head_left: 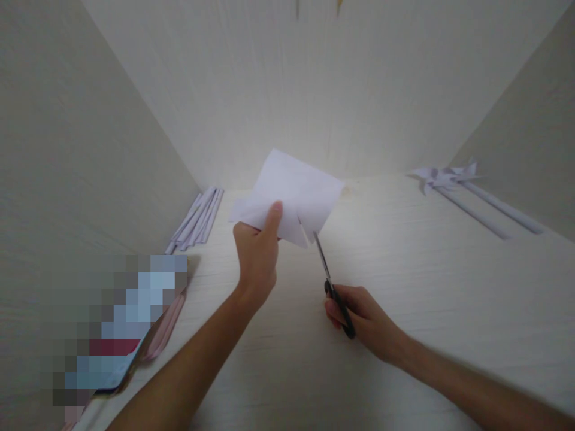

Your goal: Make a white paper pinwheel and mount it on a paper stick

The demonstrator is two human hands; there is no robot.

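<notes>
My left hand (258, 257) pinches a sheet of white paper (296, 179) near its lower left side, thumb on top. The sheet is held above the table and has a slit cut into its lower edge. In my right hand (359, 317) is a pair of scissors (324, 257) with black handles, fingers wrapped round them. The blade tips point up toward the paper, just below its lower right edge beside the slit. Whether the blades touch the sheet I cannot tell.
Several rolled paper sticks (200, 218) lie at the left wall. Paper pinwheels (444, 176) on sticks rest at the right. A phone (119, 371), partly pixelated, leans at lower left by a pink object (166, 329). Pale walls enclose the white tabletop (404, 257) on three sides.
</notes>
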